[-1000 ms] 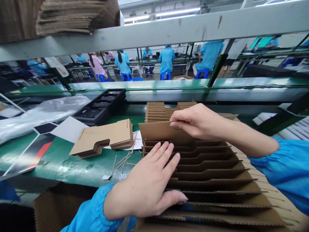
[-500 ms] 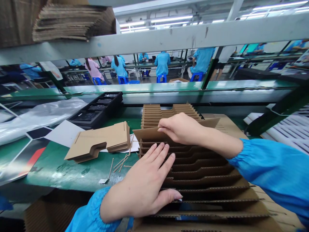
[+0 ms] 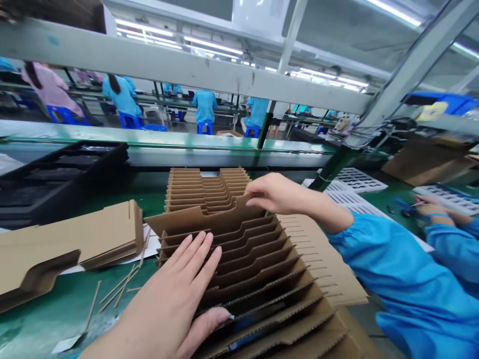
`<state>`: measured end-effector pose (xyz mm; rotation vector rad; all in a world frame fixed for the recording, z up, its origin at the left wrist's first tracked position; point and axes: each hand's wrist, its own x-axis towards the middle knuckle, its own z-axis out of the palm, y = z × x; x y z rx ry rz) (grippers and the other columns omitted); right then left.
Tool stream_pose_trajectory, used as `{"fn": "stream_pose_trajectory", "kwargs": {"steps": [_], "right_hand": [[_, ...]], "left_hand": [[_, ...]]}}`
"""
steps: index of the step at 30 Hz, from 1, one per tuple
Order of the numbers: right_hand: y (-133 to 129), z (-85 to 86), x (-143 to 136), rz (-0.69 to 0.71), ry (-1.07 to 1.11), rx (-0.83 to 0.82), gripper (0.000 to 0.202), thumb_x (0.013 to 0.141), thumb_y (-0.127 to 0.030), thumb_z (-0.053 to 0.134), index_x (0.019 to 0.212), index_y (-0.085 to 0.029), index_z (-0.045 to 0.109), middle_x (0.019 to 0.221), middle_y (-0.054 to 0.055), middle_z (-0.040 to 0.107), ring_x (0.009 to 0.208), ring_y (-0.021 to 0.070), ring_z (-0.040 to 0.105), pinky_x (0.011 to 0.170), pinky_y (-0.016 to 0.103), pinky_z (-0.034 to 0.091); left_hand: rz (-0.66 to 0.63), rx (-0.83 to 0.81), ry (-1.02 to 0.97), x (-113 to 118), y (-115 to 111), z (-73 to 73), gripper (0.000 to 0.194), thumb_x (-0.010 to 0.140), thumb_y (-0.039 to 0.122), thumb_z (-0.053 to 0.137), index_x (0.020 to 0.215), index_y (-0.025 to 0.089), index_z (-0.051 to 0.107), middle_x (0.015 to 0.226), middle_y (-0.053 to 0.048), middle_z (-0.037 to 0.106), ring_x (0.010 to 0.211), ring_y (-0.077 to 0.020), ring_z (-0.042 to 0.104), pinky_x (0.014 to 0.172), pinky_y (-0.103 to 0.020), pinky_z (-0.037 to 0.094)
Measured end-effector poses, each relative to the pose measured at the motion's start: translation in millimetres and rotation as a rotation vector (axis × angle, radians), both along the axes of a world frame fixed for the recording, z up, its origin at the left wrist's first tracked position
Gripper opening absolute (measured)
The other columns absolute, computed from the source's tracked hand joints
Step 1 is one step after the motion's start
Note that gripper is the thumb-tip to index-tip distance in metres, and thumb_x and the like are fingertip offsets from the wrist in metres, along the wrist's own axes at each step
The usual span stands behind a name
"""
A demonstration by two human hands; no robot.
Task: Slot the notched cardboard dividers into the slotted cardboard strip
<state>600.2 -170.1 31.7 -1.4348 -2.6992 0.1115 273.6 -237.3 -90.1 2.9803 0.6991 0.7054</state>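
In front of me stands a row of upright cardboard dividers (image 3: 258, 267), ribbed along their top edges. One notched cardboard divider (image 3: 183, 219) sits higher than its neighbours and slants, its left end sticking out past the row. My right hand (image 3: 279, 197) pinches its right end between thumb and fingers. My left hand (image 3: 172, 294) lies over the left side of the row, fingers stretched out and thumb spread, resting on the divider edges. Left of the row is a stack of flat notched cardboard pieces (image 3: 105, 227).
Thin cardboard strips (image 3: 119, 289) lie on the green bench (image 3: 48, 331). A black tray (image 3: 63, 172) is behind the stack. Right of the row lies a slotted cardboard sheet (image 3: 314, 249), with white slotted trays (image 3: 355, 179) beyond. A co-worker's hands (image 3: 436, 207) work at far right.
The view has swung to the right. My right hand has shifted from the middle of the slanted divider to its right end. My left hand stays spread on the row.
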Motion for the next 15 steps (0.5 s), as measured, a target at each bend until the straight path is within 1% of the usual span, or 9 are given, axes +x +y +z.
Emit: {"fn": "stream_pose_trajectory", "kwargs": {"steps": [2, 4, 8, 10, 12, 14, 15], "right_hand": [[-7, -6.8, 11, -0.063, 0.060, 0.001, 0.013, 0.102, -0.028, 0.070, 0.098, -0.019, 0.077, 0.093, 0.004, 0.078, 0.083, 0.0184, 0.069, 0.074, 0.028, 0.041], [-11, -9.7, 14, -0.072, 0.081, 0.005, 0.013, 0.101, -0.030, 0.071, 0.096, -0.020, 0.077, 0.091, 0.003, 0.078, 0.081, 0.0176, 0.067, 0.073, 0.028, 0.040], [-9, -10.7, 14, -0.069, 0.018, -0.036, 0.011, 0.100, -0.028, 0.072, 0.093, -0.020, 0.076, 0.085, 0.001, 0.075, 0.076, 0.0161, 0.064, 0.072, 0.028, 0.039], [-10, -16.7, 20, -0.064, -0.024, -0.040, 0.013, 0.101, -0.027, 0.071, 0.092, -0.019, 0.076, 0.085, 0.002, 0.075, 0.078, 0.0174, 0.065, 0.073, 0.029, 0.041], [-13, -27.6, 28, -0.038, 0.003, 0.029, 0.014, 0.103, -0.028, 0.069, 0.102, -0.018, 0.079, 0.097, 0.007, 0.078, 0.089, 0.0212, 0.070, 0.080, 0.031, 0.047], [-21, -40.9, 35, -0.014, 0.124, 0.178, 0.024, 0.106, -0.031, 0.066, 0.122, -0.018, 0.079, 0.114, 0.012, 0.078, 0.105, 0.0250, 0.071, 0.091, 0.035, 0.052], [-25, -47.3, 38, -0.001, 0.187, 0.246, 0.029, 0.108, -0.033, 0.064, 0.129, -0.018, 0.077, 0.120, 0.013, 0.077, 0.109, 0.0257, 0.071, 0.095, 0.037, 0.053]], "left_hand": [[-0.009, 0.021, 0.003, 0, 0, 0.5, 0.094, 0.104, 0.066, 0.064, 0.179, 0.023, 0.028, 0.176, -0.016, 0.041, 0.158, -0.0403, 0.050, 0.127, -0.054, 0.050], [-0.016, 0.044, -0.002, 0, 1, 1.1, 0.096, 0.103, 0.066, 0.064, 0.179, 0.022, 0.026, 0.177, -0.016, 0.041, 0.158, -0.0407, 0.051, 0.126, -0.053, 0.051], [-0.021, 0.075, -0.018, 0, 2, -1.7, 0.100, 0.102, 0.066, 0.065, 0.180, 0.023, 0.020, 0.177, -0.015, 0.040, 0.156, -0.0409, 0.052, 0.126, -0.052, 0.052], [-0.028, 0.094, -0.012, -1, 2, -4.8, 0.102, 0.102, 0.067, 0.064, 0.181, 0.022, 0.017, 0.177, -0.016, 0.041, 0.156, -0.0413, 0.053, 0.125, -0.053, 0.054], [-0.024, 0.110, 0.000, -1, 2, -6.4, 0.104, 0.102, 0.069, 0.062, 0.181, 0.021, 0.014, 0.176, -0.017, 0.041, 0.155, -0.0423, 0.054, 0.122, -0.054, 0.055], [-0.024, 0.101, 0.014, -3, 2, -4.5, 0.106, 0.102, 0.070, 0.063, 0.181, 0.021, 0.013, 0.177, -0.017, 0.040, 0.155, -0.0419, 0.054, 0.122, -0.052, 0.056], [-0.028, 0.088, 0.015, -5, 2, -2.1, 0.105, 0.102, 0.070, 0.063, 0.181, 0.023, 0.012, 0.177, -0.016, 0.040, 0.156, -0.0408, 0.054, 0.123, -0.050, 0.056]]}}
